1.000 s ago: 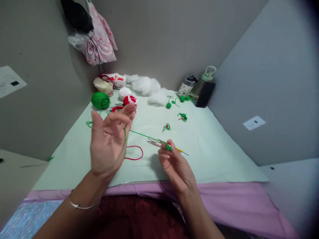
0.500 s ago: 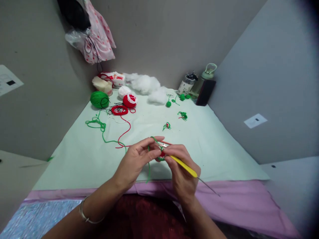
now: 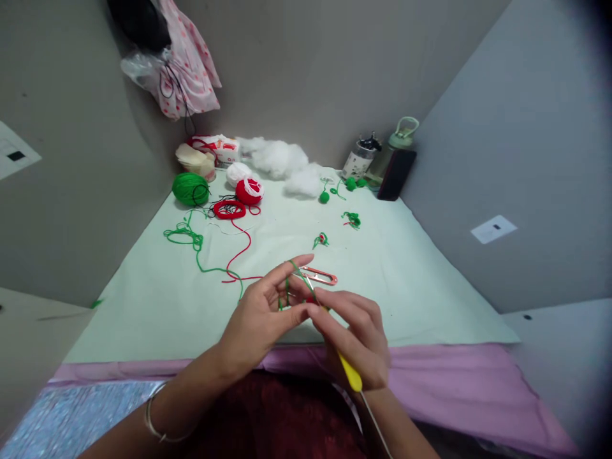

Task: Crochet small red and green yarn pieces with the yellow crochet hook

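My left hand [image 3: 261, 312] is closed on a small red and green crochet piece [image 3: 310, 300], mostly hidden by the fingers. Green yarn [image 3: 287, 290] runs over its raised index finger and down across the palm. In my right hand [image 3: 361, 328] is a crochet hook [image 3: 350, 371] with a yellow handle; its thin metal tip points up at the yarn by the piece. Just beyond the fingertips shows an orange-red snap hair clip [image 3: 327, 278]. Whether the clip lies on the table or is joined to the piece, I cannot tell.
On the pale cloth [image 3: 421, 280] lie a green yarn ball [image 3: 190, 189], a red and white ball [image 3: 248, 191], white stuffing [image 3: 282, 159] and small crocheted bits [image 3: 320, 240]. A phone [image 3: 398, 175] leans by a bottle [image 3: 403, 131] at the back right. Walls close both sides.
The crochet hook has swung steeper, its handle now pointing down toward my right wrist. My right hand has turned with it, and more of the hair clip shows.
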`<state>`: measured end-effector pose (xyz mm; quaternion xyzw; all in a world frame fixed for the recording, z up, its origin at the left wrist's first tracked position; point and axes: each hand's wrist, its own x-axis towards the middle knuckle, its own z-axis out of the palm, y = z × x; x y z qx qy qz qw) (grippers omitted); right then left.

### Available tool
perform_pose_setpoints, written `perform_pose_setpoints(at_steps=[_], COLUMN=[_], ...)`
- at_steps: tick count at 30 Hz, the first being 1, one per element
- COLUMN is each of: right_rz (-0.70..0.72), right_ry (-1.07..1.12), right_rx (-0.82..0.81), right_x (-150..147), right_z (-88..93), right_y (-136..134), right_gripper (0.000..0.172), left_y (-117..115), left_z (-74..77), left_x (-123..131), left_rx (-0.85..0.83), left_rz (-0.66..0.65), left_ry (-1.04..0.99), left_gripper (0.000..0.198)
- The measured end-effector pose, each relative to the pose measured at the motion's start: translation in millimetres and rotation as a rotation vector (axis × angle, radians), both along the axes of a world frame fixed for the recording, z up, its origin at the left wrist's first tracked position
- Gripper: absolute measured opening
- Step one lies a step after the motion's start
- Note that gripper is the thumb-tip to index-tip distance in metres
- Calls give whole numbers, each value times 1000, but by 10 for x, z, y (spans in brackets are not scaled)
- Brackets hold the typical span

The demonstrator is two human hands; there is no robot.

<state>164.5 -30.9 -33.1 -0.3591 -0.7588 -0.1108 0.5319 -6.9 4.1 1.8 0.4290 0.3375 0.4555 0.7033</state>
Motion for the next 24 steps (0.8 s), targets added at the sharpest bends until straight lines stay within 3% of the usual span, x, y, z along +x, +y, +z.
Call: perform_pose_setpoints(at_steps=[4,7,12,24], right_rz=[-57,-58,13,126], right_ry=[-99,-109,-24,103], right_rx=[71,52,38,-35], right_x=[11,-19,-49,-36], right_z=[38,91,68,-102], right_y=[-51,-54,-56,-120], right_gripper=[30,24,30,33], left_y=[-58,-78,-102,-109], left_z=[36,20,-50,-231], left_x=[37,66,80,32], left_rx=[105,134,297,702], left_rz=[180,234,343,441], left_ry=[147,139,163,296], left_gripper=[56,55,52,62])
